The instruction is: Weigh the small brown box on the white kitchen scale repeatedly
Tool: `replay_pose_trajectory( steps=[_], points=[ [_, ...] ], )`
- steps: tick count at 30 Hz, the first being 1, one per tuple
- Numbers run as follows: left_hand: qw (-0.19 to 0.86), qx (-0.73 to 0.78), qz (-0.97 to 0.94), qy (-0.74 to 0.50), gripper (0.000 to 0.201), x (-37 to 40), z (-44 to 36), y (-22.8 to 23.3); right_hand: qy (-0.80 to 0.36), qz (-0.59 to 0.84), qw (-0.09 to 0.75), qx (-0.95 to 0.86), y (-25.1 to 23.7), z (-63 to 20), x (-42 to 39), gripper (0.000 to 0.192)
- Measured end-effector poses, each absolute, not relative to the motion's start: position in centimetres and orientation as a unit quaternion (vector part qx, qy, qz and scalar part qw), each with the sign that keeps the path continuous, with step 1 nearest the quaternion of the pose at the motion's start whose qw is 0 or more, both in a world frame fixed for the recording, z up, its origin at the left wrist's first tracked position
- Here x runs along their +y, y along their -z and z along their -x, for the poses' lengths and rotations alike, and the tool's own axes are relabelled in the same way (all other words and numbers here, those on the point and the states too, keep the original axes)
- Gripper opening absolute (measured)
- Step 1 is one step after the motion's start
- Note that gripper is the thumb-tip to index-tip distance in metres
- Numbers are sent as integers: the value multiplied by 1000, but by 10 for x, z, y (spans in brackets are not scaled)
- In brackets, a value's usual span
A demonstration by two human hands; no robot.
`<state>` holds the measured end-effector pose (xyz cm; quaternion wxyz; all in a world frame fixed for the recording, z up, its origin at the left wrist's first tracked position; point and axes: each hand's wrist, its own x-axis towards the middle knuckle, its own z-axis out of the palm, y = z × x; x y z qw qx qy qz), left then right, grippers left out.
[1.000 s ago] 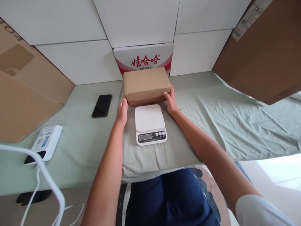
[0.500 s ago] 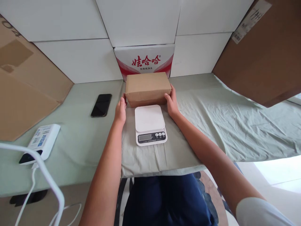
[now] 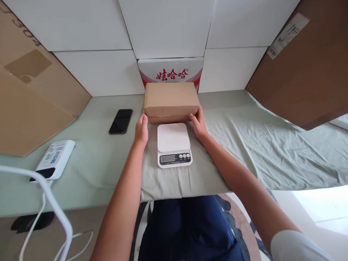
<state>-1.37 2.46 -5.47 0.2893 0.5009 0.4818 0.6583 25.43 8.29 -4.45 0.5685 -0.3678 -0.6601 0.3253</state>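
Note:
A closed brown cardboard box (image 3: pixel 171 95) is held between my two hands, just behind a white kitchen scale (image 3: pixel 173 138). My left hand (image 3: pixel 141 128) grips its left end, thumb up along the near corner. On the opposite end, my right hand (image 3: pixel 199 123) has its thumb on the front face and its fingers around the side. Both hands' far fingers are partly hidden by the box. The scale's platform is bare, and its display and buttons face me. Whether the box's underside touches the cloth is hard to tell.
A black phone (image 3: pixel 121 121) lies left of the box. Nearer me is a white device (image 3: pixel 55 159) with a cable. A red-and-white carton (image 3: pixel 170 65) stands behind, against white panels. Large cardboard sheets (image 3: pixel 40 90) flank the cloth-covered table (image 3: pixel 272 145), also at right.
The held box has risen or shifted back slightly, covering the lower line of print on the carton behind it. Both hands moved with it. The camera view has shifted a little.

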Motion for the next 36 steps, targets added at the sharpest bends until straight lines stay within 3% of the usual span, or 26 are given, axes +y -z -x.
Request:
replay_pose_trajectory(
  steps=[7, 15, 36],
  points=[
    [260, 459, -531, -663, 80, -42, -1, 35, -232, 296, 605, -702, 39, -268, 57, 73],
    [317, 464, -523, -641, 86, -122, -19, 54, -245, 296, 583, -716, 56, -291, 5, 65],
    [305, 482, -470, -674, 84, -125, -23, 50, -294, 377, 609, -633, 45, -295, -19, 63]
  ],
)
